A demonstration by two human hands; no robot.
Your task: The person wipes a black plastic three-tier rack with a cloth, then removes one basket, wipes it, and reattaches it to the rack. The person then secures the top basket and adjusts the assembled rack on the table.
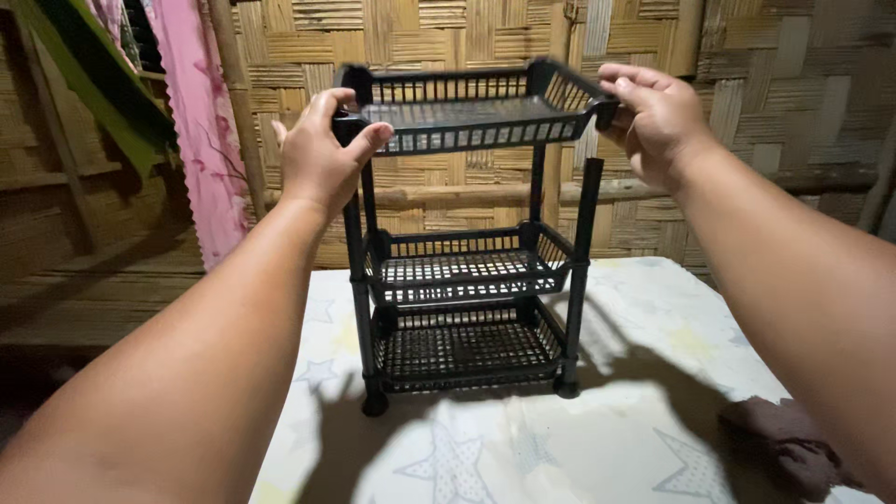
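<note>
One black plastic rack [467, 271] stands on one table [644, 439], which is covered by a pale cloth printed with stars. The rack serves as landmark. It carries three slatted trays: one top tray [471, 110], one middle tray [464, 266] below it, and one bottom tray [464, 347] lowest. Four upright posts can be counted at the rack's corners, two at the front and two partly hidden behind. Two hands are at the rack: one left hand [322, 154] at the top tray's left end, one right hand [653, 117] at its right end. One dark brown rag [789, 443] lies right of the rack. One pink flowered cloth [201, 121] hangs left of the rack.
</note>
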